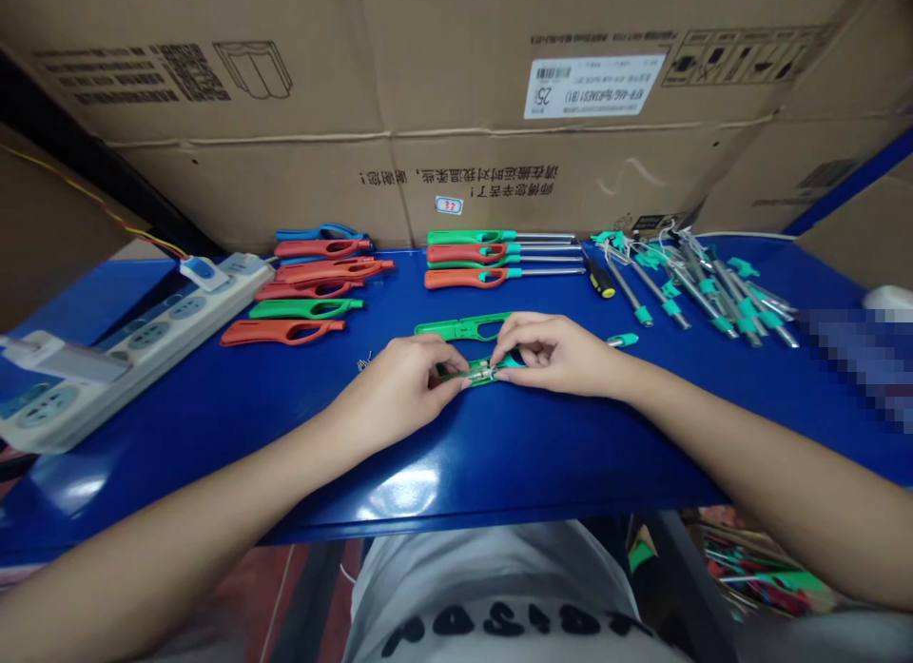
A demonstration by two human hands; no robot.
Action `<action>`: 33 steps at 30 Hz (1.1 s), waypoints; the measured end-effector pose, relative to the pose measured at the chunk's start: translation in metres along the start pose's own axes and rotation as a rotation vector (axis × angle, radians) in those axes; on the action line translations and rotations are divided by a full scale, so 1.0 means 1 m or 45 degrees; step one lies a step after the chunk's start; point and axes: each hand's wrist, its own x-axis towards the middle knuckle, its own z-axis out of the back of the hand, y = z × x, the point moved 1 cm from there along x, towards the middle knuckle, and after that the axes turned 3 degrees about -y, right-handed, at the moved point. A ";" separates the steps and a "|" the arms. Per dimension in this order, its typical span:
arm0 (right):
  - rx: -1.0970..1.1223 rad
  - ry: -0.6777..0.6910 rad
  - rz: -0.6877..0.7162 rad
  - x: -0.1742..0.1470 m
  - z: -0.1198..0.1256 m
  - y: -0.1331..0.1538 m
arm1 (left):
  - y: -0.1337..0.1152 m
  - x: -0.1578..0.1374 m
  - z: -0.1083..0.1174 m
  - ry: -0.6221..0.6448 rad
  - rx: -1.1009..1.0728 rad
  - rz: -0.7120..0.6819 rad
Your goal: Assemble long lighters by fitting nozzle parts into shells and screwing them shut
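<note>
My left hand [410, 385] pinches the left part of a green lighter half-shell [479, 379] that lies open side up, with small metal and clear parts inside it. At the shell's right part, the fingertips of my right hand [553, 356] are closed on the small inner parts and the shell's edge; exactly what they pinch is too small to make out. Just behind sits another green half-shell [456, 328], partly covered by my right hand. A teal-tipped metal tube [622, 340] shows beyond my right wrist. Small metal bits [364, 361] lie left of my left hand.
Coloured lighter handles [306, 309] lie stacked at the left, near a power strip [153, 335]. Assembled long lighters [467, 278] rest at the back middle. A screwdriver [599, 277] and a pile of metal tubes [713, 287] lie to the right. Cardboard [285, 187] walls the back.
</note>
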 end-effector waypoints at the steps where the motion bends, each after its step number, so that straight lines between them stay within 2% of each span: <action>1: -0.012 0.000 0.007 0.000 0.000 0.000 | 0.000 0.000 0.000 0.000 -0.002 0.002; 15: -0.124 -0.026 0.069 -0.002 -0.002 0.002 | 0.002 0.000 -0.001 -0.015 0.009 -0.006; 27: -0.142 0.044 0.042 -0.003 0.000 0.003 | 0.001 0.001 0.002 0.005 0.054 -0.064; 33: -0.260 0.112 0.110 -0.006 0.003 0.008 | 0.002 0.001 0.000 0.008 0.067 -0.072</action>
